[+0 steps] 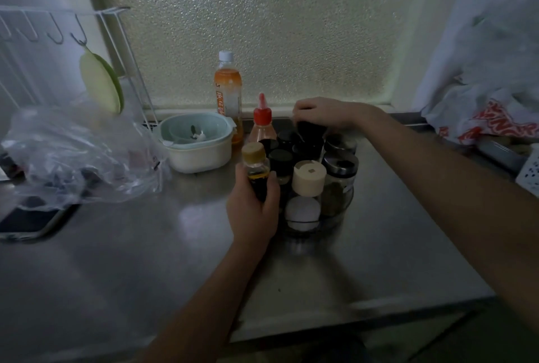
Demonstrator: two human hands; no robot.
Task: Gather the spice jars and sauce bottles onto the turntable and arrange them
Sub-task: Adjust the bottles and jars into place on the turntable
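Note:
A clear turntable (313, 234) stands on the steel counter, crowded with several jars. My left hand (252, 211) grips a small dark sauce bottle with a tan cap (254, 165) at the turntable's left edge. My right hand (323, 113) is closed over a dark-capped jar (309, 131) at the back of the group. A red-capped squeeze bottle (262, 125) stands at the back left. A beige-lidded jar (308, 177) and a white-lidded jar (302, 212) sit at the front, with steel-lidded glass jars (339, 168) on the right.
An orange drink bottle (228, 91) stands by the frosted window. A pale bowl (197, 144) sits left of the turntable. A crumpled plastic bag (78, 152), a phone (32, 218) and a wire rack (67, 42) occupy the left. Bags (493, 117) pile at the right.

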